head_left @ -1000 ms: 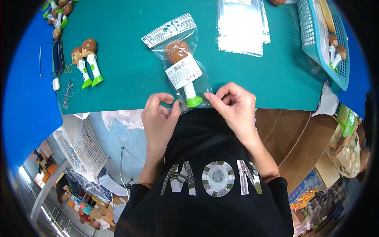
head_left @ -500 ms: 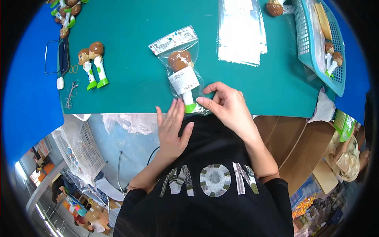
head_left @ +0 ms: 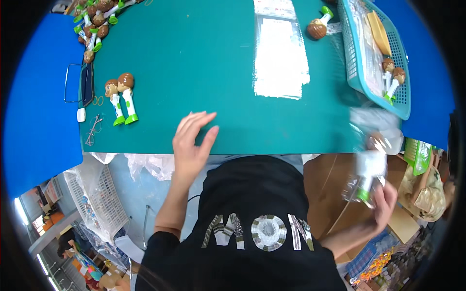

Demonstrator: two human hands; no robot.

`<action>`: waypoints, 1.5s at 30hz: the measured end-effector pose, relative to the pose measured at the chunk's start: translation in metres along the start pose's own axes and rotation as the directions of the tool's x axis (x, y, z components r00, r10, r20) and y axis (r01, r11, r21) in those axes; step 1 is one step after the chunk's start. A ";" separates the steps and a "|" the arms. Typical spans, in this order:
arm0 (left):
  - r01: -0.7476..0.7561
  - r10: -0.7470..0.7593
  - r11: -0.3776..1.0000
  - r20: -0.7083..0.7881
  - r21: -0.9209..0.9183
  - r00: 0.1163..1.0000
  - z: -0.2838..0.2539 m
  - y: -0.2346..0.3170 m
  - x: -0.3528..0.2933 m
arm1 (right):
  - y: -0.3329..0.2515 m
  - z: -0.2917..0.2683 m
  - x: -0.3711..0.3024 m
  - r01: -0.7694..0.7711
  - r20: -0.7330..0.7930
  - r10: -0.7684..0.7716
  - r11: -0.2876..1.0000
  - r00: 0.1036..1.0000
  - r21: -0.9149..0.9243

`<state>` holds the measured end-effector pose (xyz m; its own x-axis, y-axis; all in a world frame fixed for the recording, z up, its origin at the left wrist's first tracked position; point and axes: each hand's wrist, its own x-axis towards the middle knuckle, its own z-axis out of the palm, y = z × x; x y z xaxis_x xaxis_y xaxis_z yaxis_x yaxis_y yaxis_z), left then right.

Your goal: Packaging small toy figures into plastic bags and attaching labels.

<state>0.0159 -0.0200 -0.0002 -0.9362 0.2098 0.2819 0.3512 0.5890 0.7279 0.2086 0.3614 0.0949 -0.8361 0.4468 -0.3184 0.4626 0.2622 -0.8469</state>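
Observation:
Off the table's front edge at the right, my right hand (head_left: 383,206) is closed on a clear bag with a candy dispenser (head_left: 371,165) inside. The dispenser has a brown head and green foot; a white label covers its stem, and motion smears it. My left hand (head_left: 191,145) hovers at the table's front edge, fingers extended and thumb apart, holding nothing. Nearest to it, two unbagged dispensers (head_left: 128,99) with brown heads, white stems and green feet lie side by side at the left.
A stack of clear bags (head_left: 281,58) lies on the green table (head_left: 213,63). At the right stands a blue basket (head_left: 357,72) with dispensers inside, a loose dispenser (head_left: 318,28) beside it. A dispenser pile (head_left: 99,19) fills the far left. A cardboard box (head_left: 315,194) sits below the edge.
My right hand has carried the bagged dispenser from the table's middle to the right, past the front edge. My left hand has let go of the bag and shifted left.

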 end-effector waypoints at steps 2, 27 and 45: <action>-0.067 0.070 0.998 0.160 -0.021 0.985 0.012 0.006 0.028 | 0.040 -0.053 -0.043 -0.115 -0.204 0.097 0.990 0.974 -0.081; -0.532 0.498 0.842 0.258 0.085 0.828 0.053 0.012 0.107 | -0.055 0.172 0.123 0.721 0.010 -0.753 0.627 0.658 -0.294; 0.305 -0.355 0.559 0.110 -0.771 0.928 0.035 -0.018 0.027 | -0.062 0.274 0.137 0.867 0.312 -0.820 0.497 0.481 -0.031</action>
<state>-0.0166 0.0021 -0.0273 -0.9953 0.0719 -0.0655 -0.0792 -0.2079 0.9749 -0.0156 0.1723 -0.0130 -0.8730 -0.2668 0.4083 -0.4861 0.5440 -0.6839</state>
